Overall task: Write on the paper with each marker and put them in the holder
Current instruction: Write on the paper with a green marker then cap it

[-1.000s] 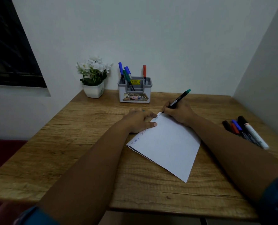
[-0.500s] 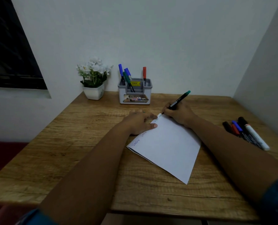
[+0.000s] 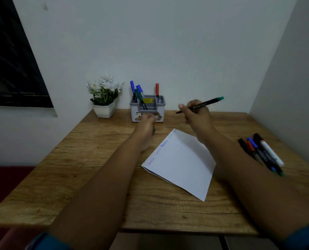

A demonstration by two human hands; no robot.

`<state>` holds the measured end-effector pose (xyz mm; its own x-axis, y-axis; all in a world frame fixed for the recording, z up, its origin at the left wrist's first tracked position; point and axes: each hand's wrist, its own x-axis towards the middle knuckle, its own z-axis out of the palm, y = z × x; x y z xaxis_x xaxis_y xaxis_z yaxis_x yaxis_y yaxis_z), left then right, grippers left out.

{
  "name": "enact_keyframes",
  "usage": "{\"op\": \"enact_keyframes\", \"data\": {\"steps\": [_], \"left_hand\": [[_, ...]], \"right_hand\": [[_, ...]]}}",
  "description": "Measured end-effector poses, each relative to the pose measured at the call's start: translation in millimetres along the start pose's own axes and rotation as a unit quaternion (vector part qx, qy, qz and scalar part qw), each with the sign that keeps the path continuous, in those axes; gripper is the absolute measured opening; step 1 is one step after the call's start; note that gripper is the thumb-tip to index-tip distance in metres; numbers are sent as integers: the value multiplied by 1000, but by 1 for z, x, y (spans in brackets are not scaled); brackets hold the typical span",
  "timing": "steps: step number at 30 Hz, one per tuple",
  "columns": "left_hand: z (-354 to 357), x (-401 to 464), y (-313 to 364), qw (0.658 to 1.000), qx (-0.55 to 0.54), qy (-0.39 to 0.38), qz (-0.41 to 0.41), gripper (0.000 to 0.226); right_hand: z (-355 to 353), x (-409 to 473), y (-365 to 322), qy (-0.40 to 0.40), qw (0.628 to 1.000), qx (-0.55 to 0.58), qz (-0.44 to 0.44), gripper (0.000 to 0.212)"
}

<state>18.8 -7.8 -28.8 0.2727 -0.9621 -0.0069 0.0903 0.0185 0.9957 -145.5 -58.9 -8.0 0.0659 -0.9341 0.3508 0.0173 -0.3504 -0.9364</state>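
Now the right hand holds the uncapped green marker above the paper; the blurred left hand seems to pinch its cap. Mis-capping could ink fingers near the holder.

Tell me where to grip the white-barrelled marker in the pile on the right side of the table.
Pinch the white-barrelled marker at mid-barrel, coming from above on its right side. It lies flat on the table at the outer edge of the marker pile, so that side looks free.
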Motion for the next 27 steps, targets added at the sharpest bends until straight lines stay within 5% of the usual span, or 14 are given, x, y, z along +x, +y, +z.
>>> {"op": "enact_keyframes", "data": {"steps": [3,7,15,20,27], "left_hand": [[-2,-5,8,955,-297,-21,-20,26],[-5,-16,8,916,-398,-32,-43,25],[-10,-9,9,870,-488,-1,-71,31],[-6,-7,7,884,-462,-24,-68,22],[1,-10,-3,953,-295,-64,-35,21]], "right_hand": [[15,-19,-7,-35,992,113,47,16],[25,-41,-6,-106,975,165,103,36],[28,-51,3,-81,992,18,-92,12],[30,-51,8,-103,986,-23,-131,21],[26,-47,15,-142,951,-129,-242,24]]}}
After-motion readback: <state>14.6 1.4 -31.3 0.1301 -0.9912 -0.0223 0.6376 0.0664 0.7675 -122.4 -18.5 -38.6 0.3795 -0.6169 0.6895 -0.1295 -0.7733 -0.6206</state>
